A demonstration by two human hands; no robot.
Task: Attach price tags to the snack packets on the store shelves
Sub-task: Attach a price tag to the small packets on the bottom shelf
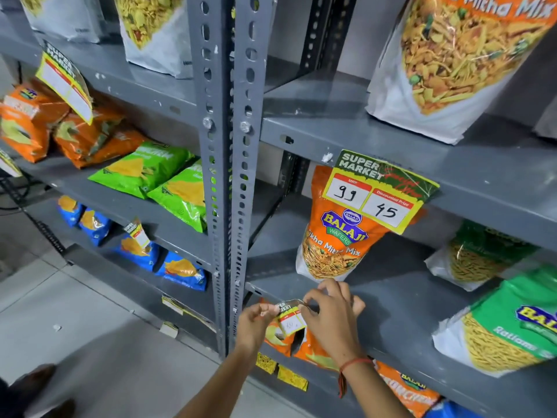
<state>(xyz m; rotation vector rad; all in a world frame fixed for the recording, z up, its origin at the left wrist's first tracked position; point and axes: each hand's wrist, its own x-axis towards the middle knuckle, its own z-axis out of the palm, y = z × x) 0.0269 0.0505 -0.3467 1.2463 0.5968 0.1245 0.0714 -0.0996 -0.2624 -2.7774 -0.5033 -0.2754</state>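
Observation:
A small yellow-and-green price tag [288, 319] hangs at the front edge of a low grey shelf [401, 309], over orange snack packets [313, 351] on the shelf below. My left hand [256, 324] pinches the tag's left upper corner. My right hand [331, 315] grips its right upper edge against the shelf lip. An orange Balaji mix packet [334, 236] stands on the shelf just behind my hands. A larger tag [381, 193] marked 99 and 45 hangs from the shelf above it.
Perforated grey uprights [224, 176] split the two racks. The left rack holds orange [45, 122], green [156, 176] and blue packets [141, 251], some with tags. Green packets [512, 327] lie at the right. Yellow labels [291, 377] stick to the lowest shelf edge. Tiled floor [90, 327] lies below left.

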